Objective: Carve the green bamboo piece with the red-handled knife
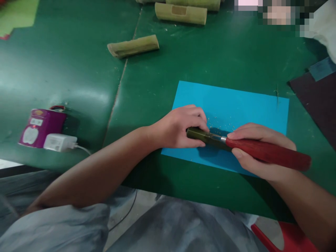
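My left hand (181,126) is closed around a short dark green bamboo piece (199,134) and presses it onto a blue paper sheet (236,101). My right hand (256,150) grips a carving tool by its red wooden handle (273,154). The tool's metal tip (220,138) meets the bamboo piece. Small shavings lie scattered on the blue sheet just above the bamboo.
The green table (78,70) carries cut bamboo sections (133,45) at the back, with another bamboo section (181,13) further off. A purple tin (42,126) and a white charger (59,141) sit at the left. A dark mat (317,101) lies at the right.
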Motion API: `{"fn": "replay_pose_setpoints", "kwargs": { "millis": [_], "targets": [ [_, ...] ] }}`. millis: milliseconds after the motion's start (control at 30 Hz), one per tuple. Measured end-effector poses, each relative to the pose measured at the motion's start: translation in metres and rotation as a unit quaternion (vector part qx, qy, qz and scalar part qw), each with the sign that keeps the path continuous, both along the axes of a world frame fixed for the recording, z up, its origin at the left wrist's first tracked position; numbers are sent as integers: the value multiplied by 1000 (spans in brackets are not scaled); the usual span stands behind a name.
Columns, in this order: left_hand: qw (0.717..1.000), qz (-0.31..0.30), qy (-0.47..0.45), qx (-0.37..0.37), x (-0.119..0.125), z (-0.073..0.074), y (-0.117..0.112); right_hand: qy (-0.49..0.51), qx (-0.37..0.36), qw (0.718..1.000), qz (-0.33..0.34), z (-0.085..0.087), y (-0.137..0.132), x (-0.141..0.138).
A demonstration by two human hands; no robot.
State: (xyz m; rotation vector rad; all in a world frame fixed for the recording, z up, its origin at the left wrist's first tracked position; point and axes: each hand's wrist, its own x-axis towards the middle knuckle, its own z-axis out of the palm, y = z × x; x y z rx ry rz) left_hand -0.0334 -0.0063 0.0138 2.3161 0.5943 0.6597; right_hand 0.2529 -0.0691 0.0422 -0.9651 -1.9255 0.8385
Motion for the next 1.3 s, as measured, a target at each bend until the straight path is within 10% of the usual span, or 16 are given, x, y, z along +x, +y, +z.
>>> {"fn": "replay_pose_setpoints", "kwargs": {
  "millis": [1300],
  "targets": [
    [1000,-2,4,-1,0,3,-1,40,-1,999,9,0,-1,-4]
  ]
}}
